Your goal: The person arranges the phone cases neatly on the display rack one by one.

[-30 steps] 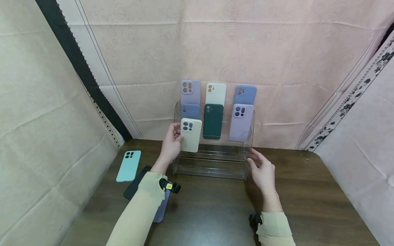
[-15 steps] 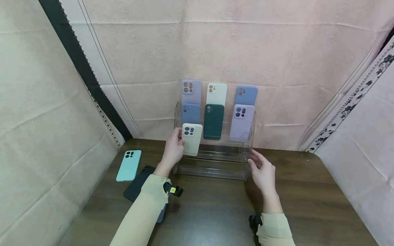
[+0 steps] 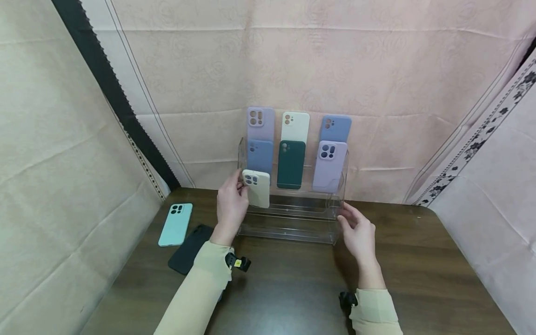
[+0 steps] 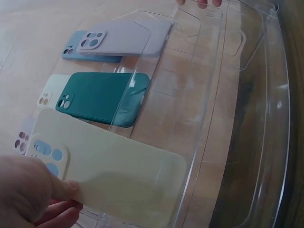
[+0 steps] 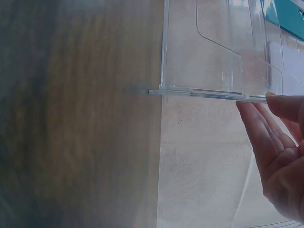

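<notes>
Near six racked phone cases (image 3: 291, 165), the left hand (image 3: 231, 207) pinches one cream case (image 3: 259, 191).

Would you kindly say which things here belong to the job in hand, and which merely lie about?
Apparently in the job: cream phone case, clear stand, six cases standing on it.
Lying about, perhaps waiting: turquoise case, dark case.

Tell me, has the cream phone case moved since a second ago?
Yes, slightly lower: in the head view, the top of the cream phone case now covers less of the unmoved blue case behind it.
</notes>
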Available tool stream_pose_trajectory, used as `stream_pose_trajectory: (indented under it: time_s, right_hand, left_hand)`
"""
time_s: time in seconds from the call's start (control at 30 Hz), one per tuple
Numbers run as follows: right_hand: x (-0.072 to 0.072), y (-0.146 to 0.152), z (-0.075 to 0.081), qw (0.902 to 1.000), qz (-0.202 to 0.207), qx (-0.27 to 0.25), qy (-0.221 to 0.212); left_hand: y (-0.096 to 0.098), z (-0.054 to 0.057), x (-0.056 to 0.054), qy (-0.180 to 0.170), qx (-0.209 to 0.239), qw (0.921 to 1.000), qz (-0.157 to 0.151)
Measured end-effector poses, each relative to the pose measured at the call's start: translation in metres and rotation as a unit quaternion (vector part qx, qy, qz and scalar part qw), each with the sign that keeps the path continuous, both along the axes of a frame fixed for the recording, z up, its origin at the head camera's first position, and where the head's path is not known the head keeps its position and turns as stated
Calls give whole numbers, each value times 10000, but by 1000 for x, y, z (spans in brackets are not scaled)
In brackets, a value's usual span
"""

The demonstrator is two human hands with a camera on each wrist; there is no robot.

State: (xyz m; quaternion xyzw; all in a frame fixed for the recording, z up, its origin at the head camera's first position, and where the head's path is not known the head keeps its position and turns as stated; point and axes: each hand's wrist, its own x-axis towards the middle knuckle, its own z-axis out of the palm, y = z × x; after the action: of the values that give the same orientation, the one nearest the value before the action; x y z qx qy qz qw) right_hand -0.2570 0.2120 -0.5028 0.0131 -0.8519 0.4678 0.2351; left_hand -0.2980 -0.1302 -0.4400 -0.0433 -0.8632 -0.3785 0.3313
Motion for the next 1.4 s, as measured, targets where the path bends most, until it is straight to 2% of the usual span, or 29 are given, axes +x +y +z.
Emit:
stream_pose_trajectory:
  time_s: [0.3,0.53,0.73,0.9,1.03,1.23,1.4]
  right_hand:
    - [-1,0,0,9999,19,-86,-53]
    - [0,-1,1,9999,56,-120,-59]
    - [-1,-1,0,9999,40,-140,-57]
    - [-1,0,-1,9998,35,-163,-50]
    - [0,0,1,9999,27,-89,-45]
    - [2,0,2,10000,25,6,-80]
    - [2,0,2,10000,6,39,-72]
  left_hand:
    - [2,5,0,-13,266,9996,19]
    - [1,15,-1,247,107,9996,114]
    - [-2,22,-7,459,-242,9986,129]
    - [-9,28,-12,497,-633,9967,52]
    - [-12,34,-15,404,-940,9947,-32]
    - [-11,45,-17,71,-1450,9894,-40]
    - [-8,49,-16,-40,-1556,9878,16]
